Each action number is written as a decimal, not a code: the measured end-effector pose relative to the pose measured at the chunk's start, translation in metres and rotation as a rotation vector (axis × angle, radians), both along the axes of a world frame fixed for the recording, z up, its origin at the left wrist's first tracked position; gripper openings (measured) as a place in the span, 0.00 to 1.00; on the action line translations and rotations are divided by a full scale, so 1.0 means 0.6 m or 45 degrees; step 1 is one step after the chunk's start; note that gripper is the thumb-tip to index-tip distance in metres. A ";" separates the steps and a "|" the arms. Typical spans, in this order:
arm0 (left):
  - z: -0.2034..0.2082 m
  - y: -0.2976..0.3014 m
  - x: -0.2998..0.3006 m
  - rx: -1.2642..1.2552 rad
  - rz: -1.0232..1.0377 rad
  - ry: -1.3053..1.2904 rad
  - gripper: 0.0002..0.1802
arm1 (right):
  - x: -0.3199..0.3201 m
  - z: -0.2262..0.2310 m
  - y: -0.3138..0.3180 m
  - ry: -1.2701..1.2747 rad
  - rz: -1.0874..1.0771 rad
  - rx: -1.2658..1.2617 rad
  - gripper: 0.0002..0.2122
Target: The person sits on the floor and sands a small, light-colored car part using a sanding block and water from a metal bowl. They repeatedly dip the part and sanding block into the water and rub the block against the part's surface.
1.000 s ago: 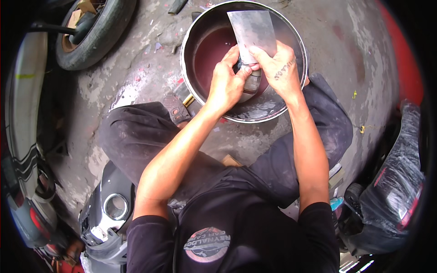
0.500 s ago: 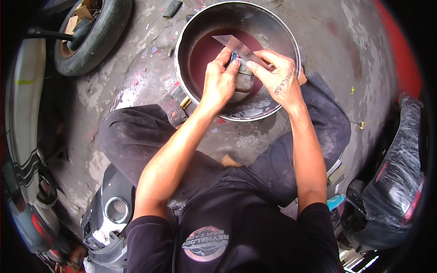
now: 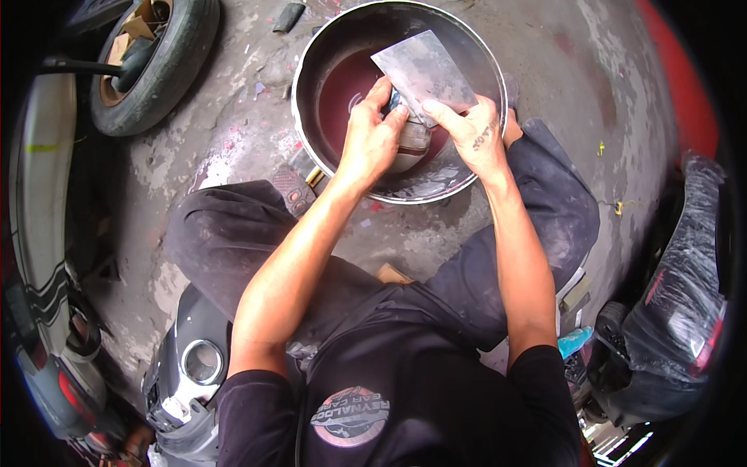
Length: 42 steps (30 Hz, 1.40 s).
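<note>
Over a round dark basin point(image 3: 305, 117) of reddish liquid, my right hand point(image 3: 478, 142) pinches a thin, stiff-looking grey rectangular sheet point(image 3: 426, 71) by its near right corner. The sheet's broad, scuffed face is turned up to view. My left hand point(image 3: 369, 140) is closed on a small grey-brown piece with a ribbed side point(image 3: 415, 138). Its far part is hidden by the fingers and the sheet, and I cannot make out its kind. The sheet's lower edge overlaps that piece; whether they touch, I cannot tell.
My crossed legs point(image 3: 241, 222) are close to the basin on the concrete floor. A tyre point(image 3: 159, 93) holding wooden scraps lies at the far left. A black tank-like part point(image 3: 191, 319) sits near my left side, and a plastic-wrapped part point(image 3: 669, 311) stands at the right.
My right hand has turned the sheet from nearly edge-on to broad face up. My left hand keeps its grip on the ribbed piece, nearly in place.
</note>
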<state>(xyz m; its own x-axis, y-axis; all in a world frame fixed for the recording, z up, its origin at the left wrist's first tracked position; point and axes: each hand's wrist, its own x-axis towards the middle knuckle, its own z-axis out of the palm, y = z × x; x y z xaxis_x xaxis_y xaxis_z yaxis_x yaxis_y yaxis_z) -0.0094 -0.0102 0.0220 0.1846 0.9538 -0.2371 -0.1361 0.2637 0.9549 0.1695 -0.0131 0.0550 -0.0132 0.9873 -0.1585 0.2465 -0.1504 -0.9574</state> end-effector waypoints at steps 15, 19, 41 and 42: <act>-0.016 -0.002 -0.002 0.033 0.020 0.029 0.23 | -0.021 0.013 -0.005 -0.080 0.027 -0.095 0.14; -0.006 -0.004 -0.005 -0.027 0.013 0.059 0.22 | -0.017 0.010 -0.006 -0.116 0.069 -0.095 0.15; -0.004 -0.003 -0.009 -0.053 -0.006 -0.009 0.30 | -0.014 -0.007 -0.006 0.067 0.011 0.012 0.14; -0.003 -0.002 -0.009 -0.049 -0.011 -0.021 0.29 | -0.016 -0.002 -0.008 0.013 0.005 -0.013 0.14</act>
